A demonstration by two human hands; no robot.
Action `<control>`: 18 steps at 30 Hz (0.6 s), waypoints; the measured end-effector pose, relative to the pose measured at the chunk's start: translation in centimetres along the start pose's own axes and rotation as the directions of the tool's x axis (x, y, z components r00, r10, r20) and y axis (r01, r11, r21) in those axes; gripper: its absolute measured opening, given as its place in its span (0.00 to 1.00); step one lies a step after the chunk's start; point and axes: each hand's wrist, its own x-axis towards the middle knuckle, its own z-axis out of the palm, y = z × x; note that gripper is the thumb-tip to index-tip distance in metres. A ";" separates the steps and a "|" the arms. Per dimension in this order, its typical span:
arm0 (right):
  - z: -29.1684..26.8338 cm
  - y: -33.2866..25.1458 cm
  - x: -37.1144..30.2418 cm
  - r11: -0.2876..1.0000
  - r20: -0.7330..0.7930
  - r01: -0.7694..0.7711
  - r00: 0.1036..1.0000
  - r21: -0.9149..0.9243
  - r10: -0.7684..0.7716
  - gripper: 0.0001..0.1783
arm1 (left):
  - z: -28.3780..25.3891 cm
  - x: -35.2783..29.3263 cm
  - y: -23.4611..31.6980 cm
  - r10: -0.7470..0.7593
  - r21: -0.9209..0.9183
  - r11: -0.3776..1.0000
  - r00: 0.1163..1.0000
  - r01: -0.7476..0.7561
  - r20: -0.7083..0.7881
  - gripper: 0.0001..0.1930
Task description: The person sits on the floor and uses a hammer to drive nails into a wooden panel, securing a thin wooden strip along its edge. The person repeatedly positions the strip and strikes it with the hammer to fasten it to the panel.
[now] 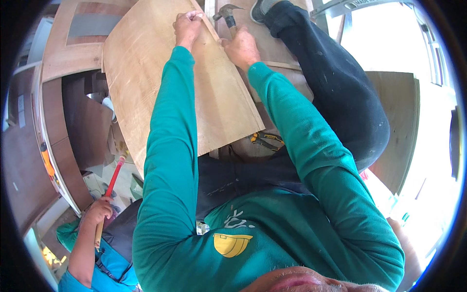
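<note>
Through my head view, the right hand (242, 48) has its fingers wrapped around the handle of a hammer (227, 13), gripped close below the head, probably for control over its weight. The left hand (188, 29) has thumb and fingers bunched at the long edge of a wooden board (146, 63); I can't tell whether they pinch something small. That hand seems placed there to steady the edge within the hammer's reach. The board lies ahead of me, its near end above the lap, which perhaps keeps it close to both arms. Pliers (266, 140) sit just beside its near corner, likely kept handy. Farther left, a co-worker's hand (99, 210) grasps a red-and-wood stick (115, 177).
</note>
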 end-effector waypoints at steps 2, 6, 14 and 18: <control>0.0 -0.1 0.1 1.000 0.003 0.018 1.000 -0.021 -0.018 0.36 | 0.0 -0.2 0.1 -0.015 -0.028 1.000 1.000 0.015 -0.010 0.14; -0.3 -0.4 0.1 0.995 0.010 0.056 0.998 -0.078 -0.055 0.36 | 0.6 -1.5 1.2 0.041 0.050 0.998 0.992 -0.035 -0.118 0.13; -1.3 -2.4 2.7 0.885 0.064 0.251 0.967 -0.392 -0.245 0.18 | 0.9 -2.2 1.3 0.176 0.214 0.969 0.957 -0.126 -0.231 0.13; -2.2 -4.2 3.9 0.674 0.122 0.541 0.816 -0.502 -0.565 0.16 | 0.4 -2.6 2.1 0.113 0.202 0.977 0.969 -0.068 -0.220 0.13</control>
